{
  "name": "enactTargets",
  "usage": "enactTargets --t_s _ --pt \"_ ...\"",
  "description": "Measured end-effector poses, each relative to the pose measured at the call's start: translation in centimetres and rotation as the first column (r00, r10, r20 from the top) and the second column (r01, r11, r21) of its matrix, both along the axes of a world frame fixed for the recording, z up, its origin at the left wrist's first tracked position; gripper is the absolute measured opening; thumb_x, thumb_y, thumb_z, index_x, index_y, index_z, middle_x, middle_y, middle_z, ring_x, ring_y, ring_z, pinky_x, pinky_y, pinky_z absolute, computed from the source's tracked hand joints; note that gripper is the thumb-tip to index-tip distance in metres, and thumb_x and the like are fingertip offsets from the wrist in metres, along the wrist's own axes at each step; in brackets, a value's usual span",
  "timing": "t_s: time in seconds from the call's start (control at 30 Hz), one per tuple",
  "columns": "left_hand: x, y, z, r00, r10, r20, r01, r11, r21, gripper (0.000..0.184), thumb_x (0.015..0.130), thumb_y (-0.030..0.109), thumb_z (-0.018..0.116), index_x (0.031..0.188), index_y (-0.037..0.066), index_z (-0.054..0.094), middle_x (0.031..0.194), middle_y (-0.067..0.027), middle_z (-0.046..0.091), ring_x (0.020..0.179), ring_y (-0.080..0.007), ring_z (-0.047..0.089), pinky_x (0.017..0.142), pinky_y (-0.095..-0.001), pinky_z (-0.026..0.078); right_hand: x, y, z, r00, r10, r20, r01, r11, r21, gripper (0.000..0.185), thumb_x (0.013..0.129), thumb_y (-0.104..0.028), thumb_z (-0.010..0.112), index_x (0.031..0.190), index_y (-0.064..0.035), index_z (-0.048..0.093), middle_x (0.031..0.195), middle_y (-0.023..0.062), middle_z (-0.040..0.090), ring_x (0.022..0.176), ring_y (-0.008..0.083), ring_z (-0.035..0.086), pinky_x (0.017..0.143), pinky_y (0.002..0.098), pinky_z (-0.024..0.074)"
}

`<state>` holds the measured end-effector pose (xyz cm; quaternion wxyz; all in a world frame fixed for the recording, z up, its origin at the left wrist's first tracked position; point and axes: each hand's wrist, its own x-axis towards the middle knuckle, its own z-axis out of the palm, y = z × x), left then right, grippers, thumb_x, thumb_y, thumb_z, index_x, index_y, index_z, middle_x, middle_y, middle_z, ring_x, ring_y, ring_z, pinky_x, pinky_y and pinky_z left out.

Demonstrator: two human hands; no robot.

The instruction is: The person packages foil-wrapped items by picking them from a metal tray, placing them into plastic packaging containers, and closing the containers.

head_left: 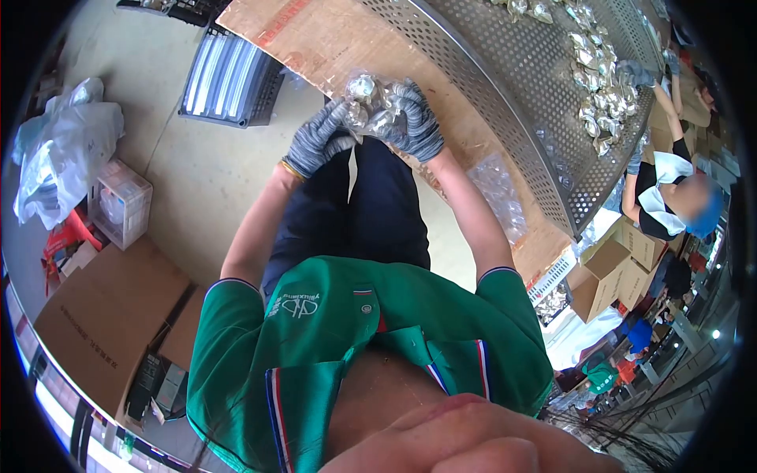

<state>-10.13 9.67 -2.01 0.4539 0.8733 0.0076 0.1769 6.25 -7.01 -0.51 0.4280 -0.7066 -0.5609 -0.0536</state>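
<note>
My left hand (319, 140), in a grey knitted glove, grips the left side of a clear plastic tray (371, 102) that holds several shiny silvery pieces. On the tray's right side, my right hand (416, 122), gloved the same way, has its fingers closed round the edge. The tray is held over the near edge of a wooden board (465, 102), above my lap. Further right on the board lie clear empty plastic trays (498, 193).
Beyond the board is a perforated metal table (536, 87) bearing many wrapped silvery pieces (603, 102). A co-worker (670, 189) reaches over it from the right. A dark crate (229, 79) stands at upper left, cardboard boxes (110, 315) at lower left.
</note>
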Motion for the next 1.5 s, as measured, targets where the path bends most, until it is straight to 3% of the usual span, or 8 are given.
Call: enactTargets --t_s 0.13,0.3,0.73,0.83,0.97,1.13,1.23,1.5 --pt "2.8 0.9 4.3 0.975 0.091 0.202 -0.152 0.939 0.310 0.065 0.062 0.028 0.073 0.120 0.017 0.048 0.127 -0.0139 0.040 0.122 -0.0326 0.033 0.096 -0.0428 0.034 -0.6 1.5 5.4 0.998 0.057 0.011 -0.057 0.998 0.020 0.050 0.066 -0.029 0.071 0.102 -0.0087 0.043 0.100 0.0108 0.049 0.095 0.0313 0.050 0.092 0.0415 0.0372" --pt "4.4 2.4 4.4 0.925 -0.379 0.023 0.356 0.886 0.297 0.056 0.069 0.023 0.068 0.121 0.017 0.048 0.135 -0.0097 0.033 0.126 -0.0320 0.027 0.105 -0.0459 0.017 0.2 0.1 -0.7 0.999 0.026 -0.035 -0.025 0.999 0.022 0.052 0.067 -0.032 0.071 0.104 -0.0093 0.042 0.103 0.0101 0.047 0.101 0.0311 0.047 0.098 0.0438 0.0321" --pt "5.0 1.3 1.8 0.932 -0.195 0.305 0.113 0.957 0.267 0.042 0.065 0.018 0.071 0.103 0.011 0.054 0.106 -0.0069 0.053 0.104 -0.0286 0.049 0.094 -0.0450 0.033 -1.9 -0.5 0.2 0.968 -0.034 0.248 0.045 0.998 -0.042 0.049 0.074 -0.028 0.063 0.112 -0.0141 0.036 0.117 0.0104 0.038 0.112 0.0307 0.039 0.100 0.0537 0.0227" --pt "5.4 0.8 1.1 0.925 -0.169 0.340 0.068 0.955 0.289 0.040 0.061 0.019 0.073 0.097 0.010 0.056 0.092 -0.0095 0.054 0.085 -0.0302 0.053 0.075 -0.0414 0.043 -3.2 0.0 0.0 0.974 -0.100 0.202 0.092 0.995 0.048 0.044 0.074 -0.026 0.063 0.109 -0.0133 0.038 0.116 0.0101 0.041 0.112 0.0312 0.040 0.100 0.0529 0.0231" --pt "5.8 0.0 0.9 0.971 -0.072 0.226 -0.009 0.942 0.335 0.036 0.061 0.022 0.072 0.091 0.012 0.057 0.088 -0.0084 0.055 0.081 -0.0304 0.052 0.080 -0.0421 0.041 -2.6 -0.1 -0.5 0.984 -0.139 0.114 0.132 0.989 0.072 0.039 0.072 -0.018 0.064 0.103 -0.0103 0.043 0.108 0.0102 0.048 0.108 0.0322 0.042 0.096 0.0458 0.0301" --pt "6.8 0.4 1.3 0.959 -0.064 0.276 -0.064 0.899 0.433 0.040 0.061 0.020 0.072 0.096 0.012 0.055 0.103 -0.0108 0.054 0.099 -0.0310 0.049 0.098 -0.0481 0.027 -1.5 -0.6 -0.4 0.985 -0.152 0.087 0.157 0.986 -0.052 0.047 0.064 -0.014 0.070 0.102 -0.0088 0.043 0.105 0.0105 0.048 0.099 0.0311 0.044 0.087 0.0412 0.0364" --pt "7.5 0.8 1.6 0.929 -0.201 0.310 0.168 0.977 0.131 0.046 0.063 0.006 0.068 0.106 0.007 0.052 0.120 -0.0120 0.045 0.120 -0.0318 0.036 0.105 -0.0489 0.016 -1.9 -0.1 0.0 0.975 -0.206 0.087 0.210 0.977 -0.029 0.049 0.062 -0.017 0.072 0.101 -0.0090 0.044 0.104 0.0106 0.046 0.095 0.0299 0.045 0.084 0.0411 0.0370" --pt "7.6 2.1 1.6 0.932 -0.290 0.218 0.261 0.953 0.154 0.048 0.069 0.007 0.065 0.114 0.012 0.046 0.121 -0.0111 0.048 0.118 -0.0320 0.040 0.102 -0.0509 0.020 -2.2 1.0 -1.2 0.933 -0.342 0.114 0.339 0.940 0.048 0.048 0.061 -0.021 0.073 0.100 -0.0097 0.045 0.104 0.0101 0.045 0.094 0.0292 0.044 0.081 0.0402 0.0376"
